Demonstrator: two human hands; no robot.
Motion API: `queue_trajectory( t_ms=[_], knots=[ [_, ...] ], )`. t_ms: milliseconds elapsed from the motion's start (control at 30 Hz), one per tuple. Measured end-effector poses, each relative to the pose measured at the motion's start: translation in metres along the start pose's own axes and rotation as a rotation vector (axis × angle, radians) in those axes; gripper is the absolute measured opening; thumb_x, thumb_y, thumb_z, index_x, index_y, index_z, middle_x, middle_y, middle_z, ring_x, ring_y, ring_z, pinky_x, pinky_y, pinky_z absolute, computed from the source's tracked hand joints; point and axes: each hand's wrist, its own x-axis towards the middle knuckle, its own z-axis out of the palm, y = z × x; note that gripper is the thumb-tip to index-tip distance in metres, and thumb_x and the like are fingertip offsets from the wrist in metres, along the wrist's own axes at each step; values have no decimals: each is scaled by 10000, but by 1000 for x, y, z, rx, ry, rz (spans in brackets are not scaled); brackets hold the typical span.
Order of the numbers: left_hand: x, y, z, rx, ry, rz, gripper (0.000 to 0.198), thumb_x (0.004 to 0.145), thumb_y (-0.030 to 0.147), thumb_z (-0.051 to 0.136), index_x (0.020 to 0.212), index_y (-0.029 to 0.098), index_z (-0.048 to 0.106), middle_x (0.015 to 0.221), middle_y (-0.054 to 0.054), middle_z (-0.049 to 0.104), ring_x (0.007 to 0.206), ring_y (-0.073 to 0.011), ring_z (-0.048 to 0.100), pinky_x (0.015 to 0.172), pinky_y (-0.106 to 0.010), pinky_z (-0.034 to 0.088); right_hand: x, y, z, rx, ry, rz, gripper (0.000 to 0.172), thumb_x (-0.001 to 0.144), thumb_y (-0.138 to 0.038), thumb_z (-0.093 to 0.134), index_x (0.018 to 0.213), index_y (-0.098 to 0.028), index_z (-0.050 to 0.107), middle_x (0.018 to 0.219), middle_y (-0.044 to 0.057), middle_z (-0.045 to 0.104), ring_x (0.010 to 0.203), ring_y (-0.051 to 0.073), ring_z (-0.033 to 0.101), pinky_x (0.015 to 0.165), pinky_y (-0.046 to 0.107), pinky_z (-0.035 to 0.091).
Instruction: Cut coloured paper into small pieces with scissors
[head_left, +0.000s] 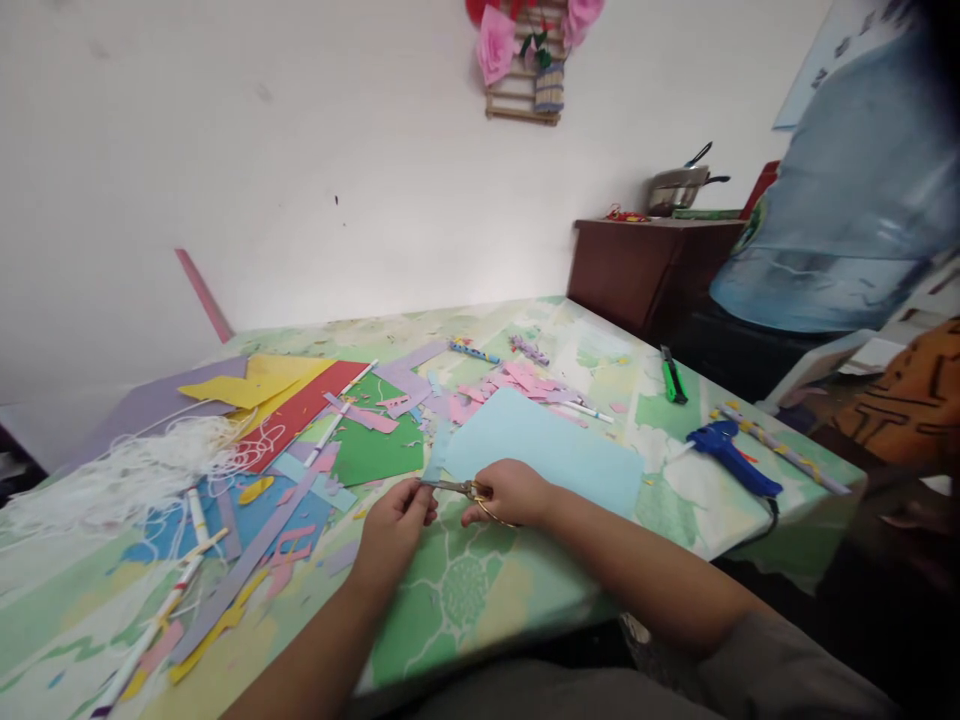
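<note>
My right hand [517, 492] is closed around the handles of a pair of scissors [456, 487], whose blades point left. My left hand [399, 520] pinches the lower end of a narrow light blue paper strip [439, 450], close to the blade tips. How far the blades are apart is too small to tell. Beyond my right hand a larger light blue paper sheet [555, 450] lies flat on the table, partly behind that hand. Pink paper scraps [517, 380] lie just past the sheet.
A green-patterned cloth covers the table [457, 600]. Left lie white string [150, 465], red paper [300, 415], green paper [382, 445] and several strips. Right are a blue glue gun [727, 455], a green utility knife [673, 377] and a decorated stick [795, 455]. A water jug [832, 200] stands beyond.
</note>
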Motion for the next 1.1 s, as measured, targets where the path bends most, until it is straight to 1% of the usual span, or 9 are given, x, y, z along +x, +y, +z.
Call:
queue_trajectory(
  t_ms=[167, 300, 533, 667, 800, 933, 1100],
  knots=[
    [-1, 1, 0, -15, -15, 27, 193, 696, 322, 428, 595, 174, 499, 515, 40, 498, 499, -103, 479, 514, -208, 374, -2, 0, 1, 3, 35, 3, 600, 577, -714, 318, 661, -176, 571, 563, 1, 515, 502, 87, 375, 441, 195, 190],
    [-3, 4, -1, -36, -24, 47, 208, 697, 320, 432, 566, 170, 491, 499, 39, 489, 491, -98, 471, 506, -203, 371, -4, -1, 2, 4, 63, -1, 565, 588, -690, 355, 654, -172, 572, 554, -10, 497, 500, 83, 360, 443, 194, 193],
    [-5, 5, -2, -93, -32, 59, 212, 691, 324, 443, 567, 164, 504, 478, 37, 483, 479, -106, 481, 498, -217, 383, -10, -5, 0, -10, 98, -24, 504, 610, -633, 419, 658, -155, 570, 574, -15, 483, 513, 79, 348, 463, 195, 204],
    [-3, 3, -1, -129, -24, 52, 196, 696, 330, 442, 642, 160, 524, 509, 37, 497, 490, -105, 492, 509, -221, 392, -11, -4, -1, -10, 104, -28, 473, 622, -608, 432, 669, -157, 565, 579, -17, 475, 513, 79, 335, 466, 193, 203],
    [-3, 1, -2, -146, -24, 40, 201, 698, 331, 442, 629, 157, 514, 524, 35, 495, 495, -100, 491, 522, -222, 396, -9, -1, 1, 4, 107, -31, 475, 645, -605, 404, 679, -156, 557, 590, -14, 472, 522, 82, 335, 471, 194, 203],
    [-3, 3, -2, -139, -36, 36, 182, 695, 314, 445, 664, 158, 532, 528, 36, 497, 504, -101, 491, 521, -219, 393, -8, 0, 3, 19, 97, -41, 499, 619, -629, 410, 670, -152, 549, 602, -10, 476, 529, 85, 345, 471, 195, 205],
    [-2, 6, 0, -110, -61, 42, 181, 687, 286, 440, 592, 159, 527, 500, 36, 494, 494, -103, 484, 502, -213, 381, -8, 2, 3, 34, 79, -50, 499, 604, -634, 425, 670, -154, 545, 604, -8, 481, 533, 88, 358, 467, 193, 205]
  ],
)
